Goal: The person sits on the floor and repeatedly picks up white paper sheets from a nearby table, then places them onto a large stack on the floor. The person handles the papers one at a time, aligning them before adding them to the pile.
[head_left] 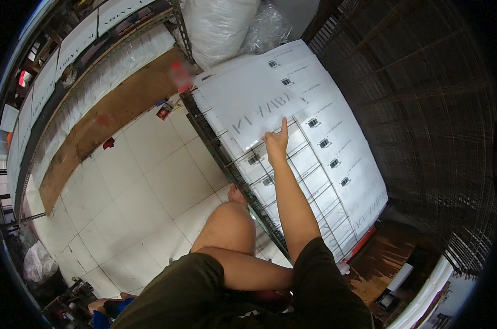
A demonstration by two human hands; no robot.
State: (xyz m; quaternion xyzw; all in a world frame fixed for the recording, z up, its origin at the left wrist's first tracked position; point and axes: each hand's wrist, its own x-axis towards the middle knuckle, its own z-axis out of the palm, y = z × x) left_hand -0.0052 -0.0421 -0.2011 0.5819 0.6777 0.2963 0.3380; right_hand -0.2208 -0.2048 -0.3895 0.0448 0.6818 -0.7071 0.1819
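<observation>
My right hand [277,143] is over the near edge of a pale flat sheet [254,101] with large dark lettering. The index finger is stretched out across it, the thumb stands apart to the left, and the remaining fingers are mostly hidden. Beneath and around the sheet lies a wide stack of white printed panels [325,118], marked with rows of small dark codes. Thin wire mesh [308,164] crosses the stack's near left part. My left forearm [248,268] rests across my lap, its hand out of sight behind my right arm and sleeve.
A dark wire-grid wall [418,98] curves along the right. White plastic-wrapped bundles [218,33] stand at the back. On the left, a shelf holds white boxes [78,38] above a brown board [111,115]. A wooden surface [388,255] is at lower right, and tiled floor [155,181] extends left.
</observation>
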